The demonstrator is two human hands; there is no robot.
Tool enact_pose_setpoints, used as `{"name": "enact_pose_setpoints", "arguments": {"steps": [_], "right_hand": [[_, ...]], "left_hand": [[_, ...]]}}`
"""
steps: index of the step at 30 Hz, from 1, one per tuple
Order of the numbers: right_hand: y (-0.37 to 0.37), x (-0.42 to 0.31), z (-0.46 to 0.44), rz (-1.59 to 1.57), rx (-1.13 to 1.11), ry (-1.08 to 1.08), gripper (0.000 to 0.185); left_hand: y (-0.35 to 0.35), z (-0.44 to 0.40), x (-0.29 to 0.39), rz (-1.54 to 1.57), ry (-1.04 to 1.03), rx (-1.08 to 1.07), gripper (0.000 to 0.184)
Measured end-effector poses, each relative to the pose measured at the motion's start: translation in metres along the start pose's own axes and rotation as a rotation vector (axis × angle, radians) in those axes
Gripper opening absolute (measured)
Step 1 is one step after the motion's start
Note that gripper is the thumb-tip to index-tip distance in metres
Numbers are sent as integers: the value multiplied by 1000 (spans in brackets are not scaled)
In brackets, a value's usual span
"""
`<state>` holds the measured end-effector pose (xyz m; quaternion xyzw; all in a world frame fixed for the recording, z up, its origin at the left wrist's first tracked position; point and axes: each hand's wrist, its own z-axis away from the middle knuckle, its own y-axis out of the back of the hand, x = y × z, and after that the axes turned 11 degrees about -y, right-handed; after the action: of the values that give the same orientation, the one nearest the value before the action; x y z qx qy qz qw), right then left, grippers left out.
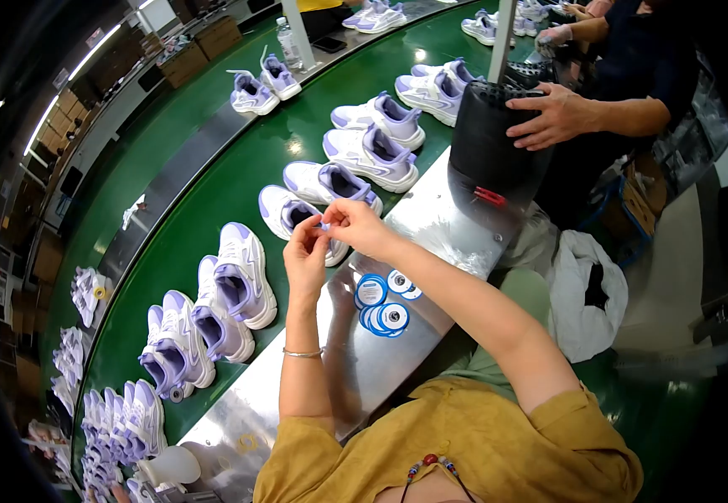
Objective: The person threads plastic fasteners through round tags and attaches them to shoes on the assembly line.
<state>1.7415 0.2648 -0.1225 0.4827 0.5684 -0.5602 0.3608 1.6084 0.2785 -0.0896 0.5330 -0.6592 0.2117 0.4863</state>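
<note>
1. The hands: we see the left hand [307, 247] and the right hand [357, 228] raised near each other above the edge of the bench [263, 387]; each grip is drawn together, thumb against fingertip; we cannot tell what, if anything, is pinched there, since any such piece is too small to make out.

2. The tags: we find blue-rimmed round tags [371, 291] lying loose on the bench between the forearms; they overlap in small groups, and we judge these to be unused.

3. The sneakers: white-and-lilac sneakers [330, 180] stand in pairs along the green belt [211, 214]; the nearest pair lies just beyond the fingertips, partly hidden by them, and we make out no hand gripping a shoe.

4. What is done: we note a small round disc [178, 393] at the heel of one sneaker in the pair [178, 339] farther left; we take this, with caution, for a tag already in place.

5. What is left: on the pair [236, 281] beside the left hand and the pair [372, 142] beyond the right we discern no such disc, though hidden sides may bear one; we judge the work to be partway along, with fine fingertip handling as the step in hand.
</note>
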Motion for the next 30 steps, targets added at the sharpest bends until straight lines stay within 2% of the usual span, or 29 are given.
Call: {"name": "enact_pose_setpoints", "arguments": {"steps": [6, 8, 11, 13, 15, 17, 18, 19, 20, 21, 22, 24, 25, 27, 30], "right_hand": [[3, 1, 0, 112, -8, 13, 12], [9, 3, -2, 140, 15, 87, 11], [46, -24, 6, 151, 153, 63, 11], [91, -22, 9, 171, 242, 88, 10], [138, -26, 27, 254, 339, -46, 10], [180, -11, 40, 454, 517, -227, 10], [193, -2, 47, 455, 522, -228, 10], [204, 9, 53, 603, 577, -262, 11], [210, 16, 56, 751, 632, -293, 12], [212, 22, 56, 749, 637, -293, 12], [214, 27, 57, 735, 616, -397, 14], [203, 11, 62, 581, 595, -667, 16], [209, 16, 60, 579, 596, -664, 16], [221, 30, 58, 821, 705, -431, 15], [234, 22, 73, 898, 696, -363, 14]], "left_hand": [[-1, 1, 1, 10, 56, -8, 26], [-2, 2, 5, 26, 82, -21, 23], [4, 7, -3, -213, 14, -19, 11], [8, 11, 4, -172, 87, 91, 10], [13, 14, 3, -188, 68, 196, 11], [24, 20, -10, -293, 69, 267, 11], [26, 20, -12, -527, 7, 265, 12], [23, 23, -13, -525, 6, 261, 12], [7, 21, 10, -726, -101, 289, 12], [-7, 19, 24, -926, -212, 317, 14], [-15, 19, 19, -938, -343, 277, 15], [-46, 24, 29, -751, -380, 101, 17], [-61, 29, 30, -741, -401, -39, 20], [-88, 37, 28, -638, -460, -210, 21], [-113, 43, 17, -602, -533, -417, 24]]}}
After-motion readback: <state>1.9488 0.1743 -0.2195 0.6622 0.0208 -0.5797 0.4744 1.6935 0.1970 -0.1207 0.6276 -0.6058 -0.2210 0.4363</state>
